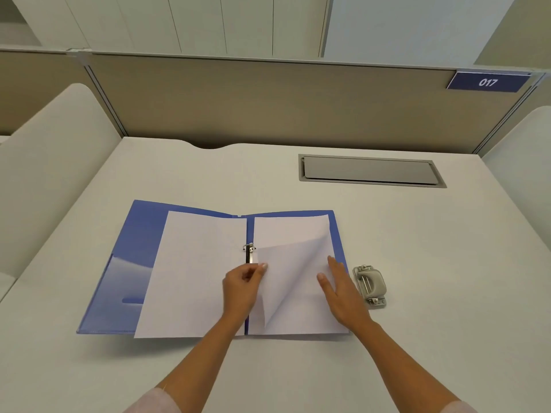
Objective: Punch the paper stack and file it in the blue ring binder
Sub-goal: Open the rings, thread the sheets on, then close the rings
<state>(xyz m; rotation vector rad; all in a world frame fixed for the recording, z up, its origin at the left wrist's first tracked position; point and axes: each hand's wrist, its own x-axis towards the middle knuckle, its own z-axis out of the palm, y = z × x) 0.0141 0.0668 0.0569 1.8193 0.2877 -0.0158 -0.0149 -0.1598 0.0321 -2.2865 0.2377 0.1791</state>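
Pinching one sheet (287, 278), seemingly: left hand (241, 289); one binder (140, 234), one punch (371, 286).

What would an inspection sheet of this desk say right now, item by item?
Surface: white desk, flat.
Job's things: blue ring binder lies open; paper stack lies on both sides of its rings; hole punch sits just right of the binder.
Clutter: nothing seen.
Hands: left hand pinches a curling sheet near the rings; right hand rests flat on the right-side paper.
Cables: nothing seen; a closed hatch is set in the desk.
Surroundings: beige partition with a sign reading 017.
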